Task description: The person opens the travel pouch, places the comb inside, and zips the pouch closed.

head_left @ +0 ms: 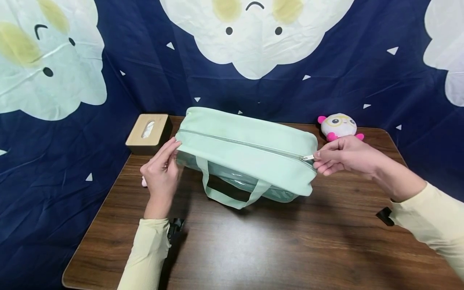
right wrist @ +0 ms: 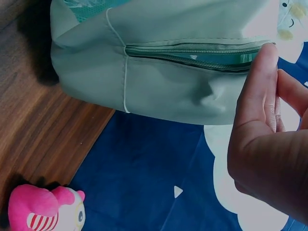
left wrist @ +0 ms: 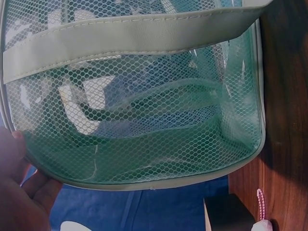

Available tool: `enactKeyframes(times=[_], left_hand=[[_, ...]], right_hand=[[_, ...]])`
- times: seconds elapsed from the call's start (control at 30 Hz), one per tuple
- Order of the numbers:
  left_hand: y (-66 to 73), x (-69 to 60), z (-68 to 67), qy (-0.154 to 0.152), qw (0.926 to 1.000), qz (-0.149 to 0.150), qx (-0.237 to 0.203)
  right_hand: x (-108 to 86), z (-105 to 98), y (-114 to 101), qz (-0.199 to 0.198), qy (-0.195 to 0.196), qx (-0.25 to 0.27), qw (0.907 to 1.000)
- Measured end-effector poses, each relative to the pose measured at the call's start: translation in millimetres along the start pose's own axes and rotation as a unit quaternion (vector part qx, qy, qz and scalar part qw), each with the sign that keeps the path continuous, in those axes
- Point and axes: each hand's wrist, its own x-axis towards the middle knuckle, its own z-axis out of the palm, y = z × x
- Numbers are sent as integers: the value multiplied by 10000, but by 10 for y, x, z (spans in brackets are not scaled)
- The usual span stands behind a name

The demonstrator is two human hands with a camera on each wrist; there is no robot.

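A mint-green bag with clear mesh sides stands on the table, its zipped top turned up. The left hand pinches the bag's left end near the top edge, thumb and fingers on either side in the left wrist view. Between thumb and fingers the right hand holds the silver zipper pull, near the right end of the zipper. A narrow gap in the zipper shows in the right wrist view. A carrying strap hangs down the bag's near side. The bag's contents cannot be made out.
A wood-topped tissue box sits at the table's back left. At the back right is a pink and white plush toy. A small pink thing with a beaded chain lies by the tissue box. Blue cloth hangs behind the wooden table.
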Motion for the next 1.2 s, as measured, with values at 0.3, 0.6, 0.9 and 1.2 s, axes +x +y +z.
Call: enactKeyframes(times=[0.3,0.6,0.9,1.2], left_hand=[[7,-4,2,-21,10000,-29,9],[8,-9,15,-59,10000,-50,-5],[13,-3,8,-20,9999,-122,24],[21,-2,9,-5,9999,-120,4]], right_hand=[[-45,-54,110,-149,49,-85,9998],[-107,-123,241,-301,64,-18,9995],[-120,-173,325,-357,-3,7,9994],[-126,-208,415,-325,29,67,9994]])
